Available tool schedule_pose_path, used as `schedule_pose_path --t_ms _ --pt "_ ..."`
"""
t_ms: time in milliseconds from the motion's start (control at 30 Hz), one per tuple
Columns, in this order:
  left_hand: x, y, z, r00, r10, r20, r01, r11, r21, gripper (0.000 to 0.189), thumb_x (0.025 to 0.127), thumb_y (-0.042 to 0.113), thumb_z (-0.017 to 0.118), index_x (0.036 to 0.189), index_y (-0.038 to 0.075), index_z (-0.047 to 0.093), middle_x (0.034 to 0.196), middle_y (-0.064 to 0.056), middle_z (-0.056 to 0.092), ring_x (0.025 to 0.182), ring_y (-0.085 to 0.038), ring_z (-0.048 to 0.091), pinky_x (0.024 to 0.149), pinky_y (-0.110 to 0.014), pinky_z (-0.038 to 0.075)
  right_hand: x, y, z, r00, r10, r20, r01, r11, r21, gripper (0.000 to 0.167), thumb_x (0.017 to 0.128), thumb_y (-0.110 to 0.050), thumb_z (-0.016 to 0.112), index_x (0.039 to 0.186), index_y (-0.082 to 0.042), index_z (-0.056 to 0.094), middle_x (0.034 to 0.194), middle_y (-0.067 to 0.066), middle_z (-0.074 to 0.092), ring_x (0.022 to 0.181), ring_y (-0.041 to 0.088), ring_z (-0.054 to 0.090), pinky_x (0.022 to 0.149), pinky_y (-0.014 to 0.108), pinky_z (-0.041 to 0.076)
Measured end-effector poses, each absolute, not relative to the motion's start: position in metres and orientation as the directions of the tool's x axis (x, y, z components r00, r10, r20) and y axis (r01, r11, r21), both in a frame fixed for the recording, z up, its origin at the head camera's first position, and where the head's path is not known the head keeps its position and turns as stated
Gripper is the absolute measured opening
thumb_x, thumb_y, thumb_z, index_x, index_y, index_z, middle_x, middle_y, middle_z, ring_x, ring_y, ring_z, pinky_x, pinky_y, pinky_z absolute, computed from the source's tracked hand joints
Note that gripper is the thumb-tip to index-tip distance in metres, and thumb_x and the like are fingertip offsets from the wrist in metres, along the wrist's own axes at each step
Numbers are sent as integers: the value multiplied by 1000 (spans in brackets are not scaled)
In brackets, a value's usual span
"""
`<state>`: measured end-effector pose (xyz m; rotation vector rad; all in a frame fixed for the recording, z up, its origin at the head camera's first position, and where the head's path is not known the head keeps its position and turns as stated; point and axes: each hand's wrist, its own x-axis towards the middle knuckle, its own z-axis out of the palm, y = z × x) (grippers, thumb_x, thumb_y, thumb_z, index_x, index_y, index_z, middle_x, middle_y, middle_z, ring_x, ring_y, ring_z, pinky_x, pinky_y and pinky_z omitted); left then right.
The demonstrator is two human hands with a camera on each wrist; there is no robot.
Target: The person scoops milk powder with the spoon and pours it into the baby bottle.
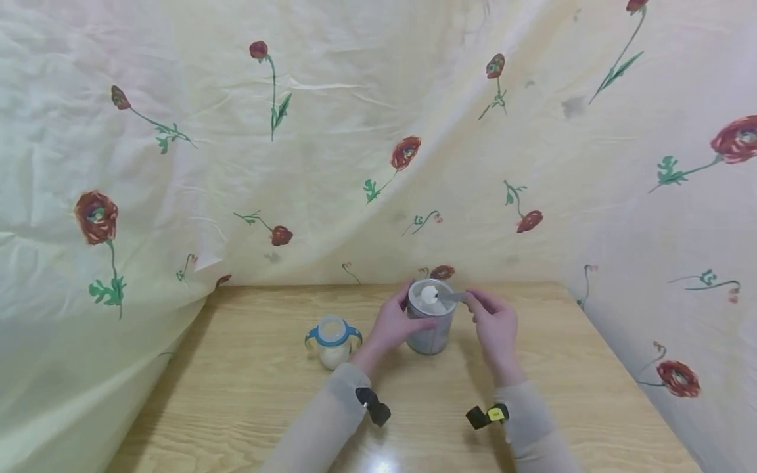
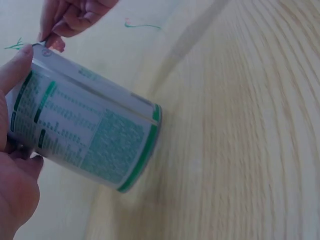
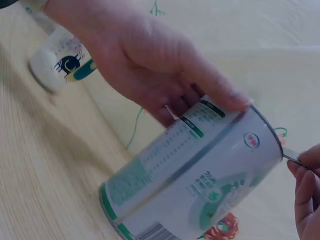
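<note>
Standing on the wooden table (image 1: 248, 407), the can (image 1: 428, 340) looks stiff, smooth and maybe slippery, so holding its round side seems best. The left hand (image 1: 396, 324) grips it near the top. The right hand (image 1: 495, 323) pinches the scoop (image 1: 453, 296), which looks light, at the can's open top.

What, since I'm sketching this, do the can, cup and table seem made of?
Can: probably metal, smooth with a soft sheen, judging by its grey rim and side seam.
Cup: likely plastic, with a cloudy top and moulded-looking blue handles.
Table: wood or wood-look laminate, slightly glossy, showing grain and glare.
</note>
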<state>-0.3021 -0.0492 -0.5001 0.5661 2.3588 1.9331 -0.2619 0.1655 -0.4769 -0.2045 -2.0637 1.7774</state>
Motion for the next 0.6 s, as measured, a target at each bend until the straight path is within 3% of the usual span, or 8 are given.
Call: schedule_pose_path --t_ms 300,600 --pt "-306 -46 -506 -943 259 209 246 121 962 104 79 31 98 165 12 42 166 -6 46 151 -28 45 123 -42 40 -262 164 -479 -900 402 171 -142 102 -985 30 103 -26 76 123 -4 78 102 -10 78 91 13 63 75 22 51" --pt "-306 -45 -511 -940 234 249 285 134 949 102 79 32 98 164 14 44 164 -6 49 149 -30 48 122 -44 42 -265 166 -479 -884 438 163 -134 97 -986 34 104 -25 74 127 -1 76 102 -14 76 96 11 66 78 22 51"
